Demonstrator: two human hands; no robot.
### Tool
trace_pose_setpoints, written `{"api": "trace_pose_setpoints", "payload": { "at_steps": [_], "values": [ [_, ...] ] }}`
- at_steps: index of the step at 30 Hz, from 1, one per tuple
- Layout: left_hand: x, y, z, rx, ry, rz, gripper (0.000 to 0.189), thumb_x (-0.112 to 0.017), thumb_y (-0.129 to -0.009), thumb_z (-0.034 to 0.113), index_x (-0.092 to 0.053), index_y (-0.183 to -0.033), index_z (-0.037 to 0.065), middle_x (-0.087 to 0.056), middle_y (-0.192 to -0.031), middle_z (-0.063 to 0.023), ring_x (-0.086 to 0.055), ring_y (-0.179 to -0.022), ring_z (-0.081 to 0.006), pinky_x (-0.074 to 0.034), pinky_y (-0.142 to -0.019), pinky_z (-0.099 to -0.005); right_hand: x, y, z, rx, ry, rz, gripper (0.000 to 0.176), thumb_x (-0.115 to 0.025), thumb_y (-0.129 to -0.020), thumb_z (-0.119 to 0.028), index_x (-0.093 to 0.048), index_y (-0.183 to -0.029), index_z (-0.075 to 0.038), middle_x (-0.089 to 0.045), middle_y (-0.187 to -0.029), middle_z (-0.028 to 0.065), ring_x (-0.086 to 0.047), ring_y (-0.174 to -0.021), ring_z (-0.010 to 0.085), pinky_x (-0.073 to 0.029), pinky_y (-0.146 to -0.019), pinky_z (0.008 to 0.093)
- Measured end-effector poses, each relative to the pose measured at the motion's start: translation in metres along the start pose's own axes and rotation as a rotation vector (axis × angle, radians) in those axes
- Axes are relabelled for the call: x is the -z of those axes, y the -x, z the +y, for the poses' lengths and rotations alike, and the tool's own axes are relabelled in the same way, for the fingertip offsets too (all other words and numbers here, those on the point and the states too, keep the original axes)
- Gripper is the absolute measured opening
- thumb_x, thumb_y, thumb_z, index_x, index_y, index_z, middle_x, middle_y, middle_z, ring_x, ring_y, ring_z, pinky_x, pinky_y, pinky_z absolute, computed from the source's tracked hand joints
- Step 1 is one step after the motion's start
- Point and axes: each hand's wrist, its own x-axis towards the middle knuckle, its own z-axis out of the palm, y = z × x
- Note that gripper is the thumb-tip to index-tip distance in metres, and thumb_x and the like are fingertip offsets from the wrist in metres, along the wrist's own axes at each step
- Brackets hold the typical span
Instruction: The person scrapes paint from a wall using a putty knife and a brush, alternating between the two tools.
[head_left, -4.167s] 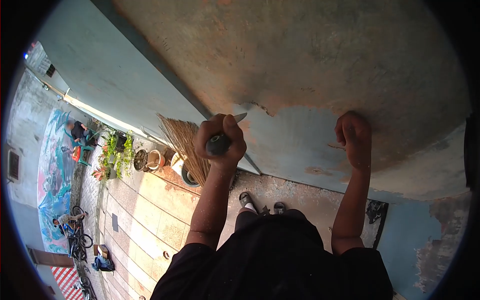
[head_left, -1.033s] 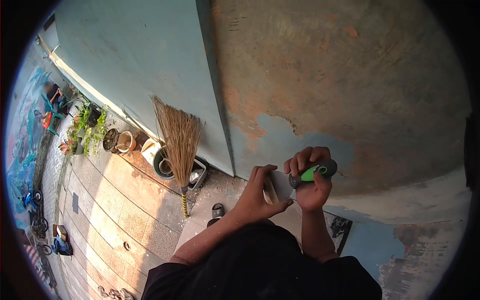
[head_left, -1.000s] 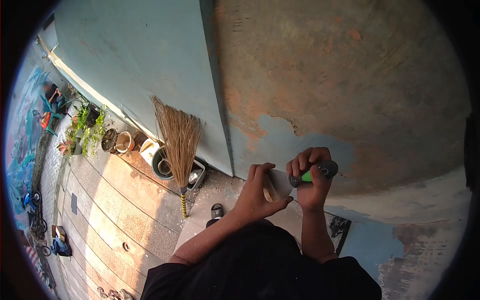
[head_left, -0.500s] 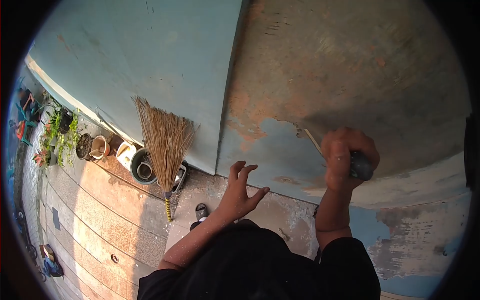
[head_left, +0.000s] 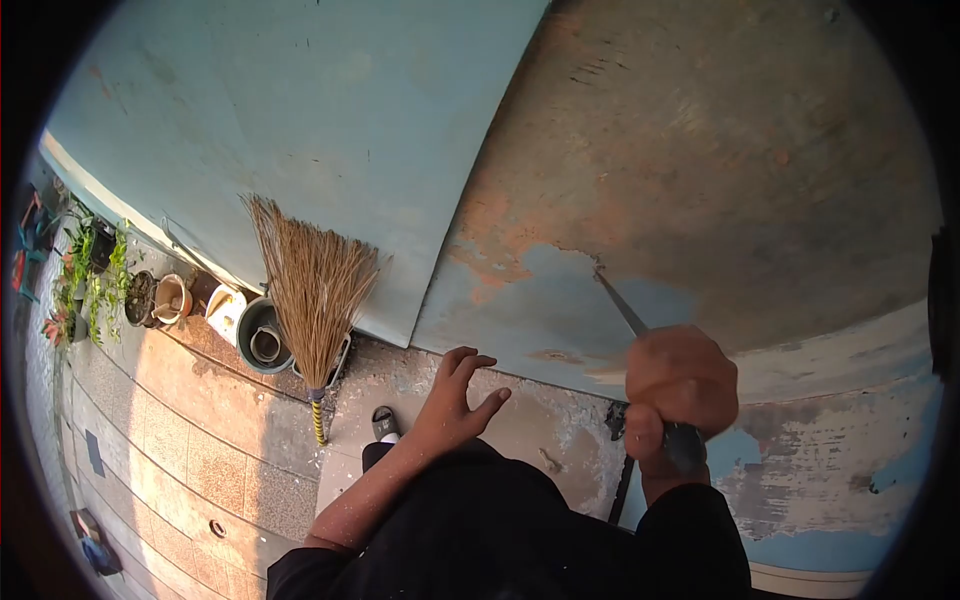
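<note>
My right hand (head_left: 682, 382) is closed in a fist around the dark handle of a scraper (head_left: 622, 302). Its narrow metal blade points up and left, and the tip is at the edge of the pale blue paint (head_left: 560, 300) on the wall; whether it touches is hard to tell. Around the tip the wall (head_left: 700, 180) shows bare brown-grey plaster with orange patches. My left hand (head_left: 455, 405) hangs in front of the wall's foot, fingers apart and slightly curled, with nothing in it.
An upturned stick broom (head_left: 312, 300) leans against the blue panel (head_left: 300, 130) at left. Beside it stand a green-grey bucket (head_left: 250, 350), a clay-coloured pot (head_left: 174, 298) and plants (head_left: 105, 270). Below lies a tiled floor (head_left: 190, 440); paint is also peeling at lower right (head_left: 810, 470).
My right hand has moved down with the scraper, whose blade now shows longer and tilts up-left. The view has shifted slightly; my left hand keeps its open pose.
</note>
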Motion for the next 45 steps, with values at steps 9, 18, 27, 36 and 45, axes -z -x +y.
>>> {"api": "trace_pose_setpoints", "payload": {
  "at_steps": [9,18,27,36,45],
  "values": [
    [0.003,-0.005,0.000,0.033,0.042,-0.057,0.045,-0.073,-0.087,0.024,-0.055,-0.125,0.007,-0.050,-0.125,-0.0145,-0.054,-0.117,-0.0302,-0.051,-0.091,-0.0424,0.005,0.004,0.004,-0.021,0.031,-0.067,0.026,-0.074,-0.066,-0.003,-0.050,-0.066,-0.013,-0.054,-0.059,-0.0007,-0.058,-0.054,0.0202,-0.045,-0.059,0.0308],
    [0.001,-0.008,0.002,0.056,0.059,-0.021,0.044,-0.073,-0.087,0.029,-0.058,-0.120,0.003,-0.054,-0.120,-0.0184,-0.056,-0.111,-0.0342,-0.052,-0.084,-0.0404,-0.009,0.006,0.016,0.212,-0.163,-0.202,0.025,-0.074,-0.068,0.003,-0.052,-0.066,-0.008,-0.047,-0.057,0.0014,-0.050,-0.044,0.0182,-0.041,-0.041,0.0277],
    [0.006,-0.013,0.005,0.151,0.038,-0.054,0.042,-0.070,-0.088,0.026,-0.056,-0.123,0.006,-0.052,-0.125,-0.0146,-0.055,-0.117,-0.0299,-0.051,-0.091,-0.0423,-0.012,0.016,0.027,0.232,-0.154,-0.206,0.024,-0.074,-0.072,0.000,-0.053,-0.068,-0.011,-0.046,-0.059,-0.0014,-0.050,-0.048,0.0135,-0.039,-0.041,0.0261],
    [0.001,-0.019,0.012,0.116,0.055,-0.065,0.043,-0.071,-0.089,0.029,-0.056,-0.121,0.004,-0.054,-0.122,-0.0174,-0.057,-0.113,-0.0330,-0.052,-0.088,-0.0421,0.005,0.004,0.020,0.293,-0.137,-0.211,0.025,-0.075,-0.074,-0.005,-0.051,-0.067,-0.007,-0.049,-0.059,0.0008,-0.049,-0.045,0.0135,-0.041,-0.040,0.0245],
    [-0.001,-0.012,0.011,0.133,0.070,-0.064,0.043,-0.070,-0.089,0.029,-0.056,-0.121,0.004,-0.053,-0.123,-0.0164,-0.056,-0.114,-0.0325,-0.051,-0.090,-0.0428,0.002,0.004,0.029,0.281,-0.111,-0.181,0.025,-0.077,-0.071,-0.003,-0.053,-0.067,-0.007,-0.048,-0.058,0.0039,-0.048,-0.043,0.0168,-0.039,-0.040,0.0286]
  ]
}}
